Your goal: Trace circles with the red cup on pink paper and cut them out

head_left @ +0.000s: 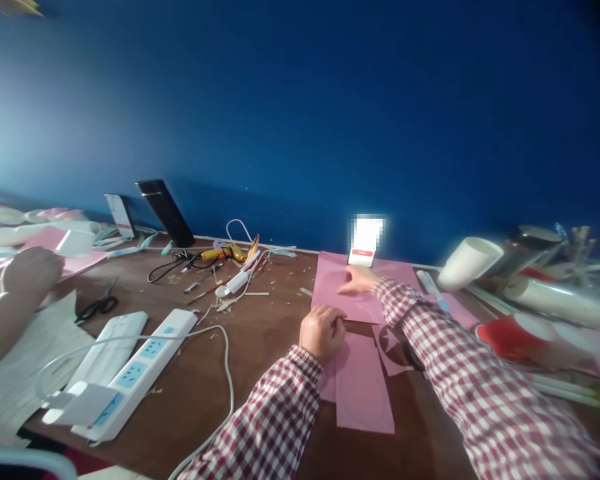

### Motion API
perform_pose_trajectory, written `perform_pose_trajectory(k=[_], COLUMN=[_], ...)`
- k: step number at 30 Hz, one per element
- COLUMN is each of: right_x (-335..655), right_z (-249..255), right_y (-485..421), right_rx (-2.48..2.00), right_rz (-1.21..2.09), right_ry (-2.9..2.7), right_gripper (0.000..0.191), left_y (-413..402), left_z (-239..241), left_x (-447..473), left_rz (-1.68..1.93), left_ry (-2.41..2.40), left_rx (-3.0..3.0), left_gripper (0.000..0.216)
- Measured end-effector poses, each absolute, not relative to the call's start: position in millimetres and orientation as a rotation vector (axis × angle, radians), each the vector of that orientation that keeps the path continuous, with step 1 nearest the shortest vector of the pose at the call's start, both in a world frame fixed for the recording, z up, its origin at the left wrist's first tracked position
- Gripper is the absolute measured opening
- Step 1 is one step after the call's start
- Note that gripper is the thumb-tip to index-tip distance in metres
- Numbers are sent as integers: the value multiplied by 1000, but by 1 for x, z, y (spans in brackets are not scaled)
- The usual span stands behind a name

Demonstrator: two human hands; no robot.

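Note:
A sheet of pink paper [330,287] lies on the brown table, its far edge close to the blue wall. My right hand [359,279] reaches over its far part, thumb and a finger apart, near the phone with the bright screen [364,240]. At the sheet's near left corner is my left hand [323,333], its fingers curled in; whatever they hold, if anything, is hidden. Closer to me lies a pink strip [365,393] with a faint curved line drawn on it. Beside it is a pink piece with a star-shaped mark [391,343], partly under my right sleeve.
On the left are a white power strip [135,373] with a trailing cable, black scissors [97,307], and another person's hand [33,270]. A yellow-handled tool [225,253] lies among wires and scraps. At the right stand a white paper cup [470,263] and a red cup [510,337].

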State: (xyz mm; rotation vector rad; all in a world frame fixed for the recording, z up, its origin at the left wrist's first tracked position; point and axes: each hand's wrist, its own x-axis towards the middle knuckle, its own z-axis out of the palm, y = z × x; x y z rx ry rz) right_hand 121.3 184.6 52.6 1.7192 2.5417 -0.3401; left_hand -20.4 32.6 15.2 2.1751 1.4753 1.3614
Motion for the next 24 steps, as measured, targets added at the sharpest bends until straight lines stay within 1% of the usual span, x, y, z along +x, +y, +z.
perform_pose_trajectory(k=[2,5,7,12,16,19,22,24], right_x=[122,121,121,123,127,127,121,113], right_z=[53,56,58,56,51,52,57,62], right_y=[179,173,171,171,169,164,155,146], right_rx=[1758,1850,1886,1894,1920,1922,1829,1697], right_rz=[-333,-274,-277,-411,-588,-783,-1024,-1166], right_ry=[2541,2533,2514,2529,2587,2689,2833,2935], right_gripper=[48,59,61,51,48,46,41,38], left_y=[33,33,34,34,36,42,49,52], left_z=[15,14,13,15,14,13,14,16], left_x=[-21,-22,-22,-21,-22,-26,-31,-34], left_rz=[1365,1367,1368,1361,1420,1549,1632,1626], left_ry=[1501,1501,1500,1532,1518,1486,1492,1419], left_rx=[2140,2117,2108,2074,1954,1683,1332,1139], left_gripper=[20,20,20,20,20,22,32,40])
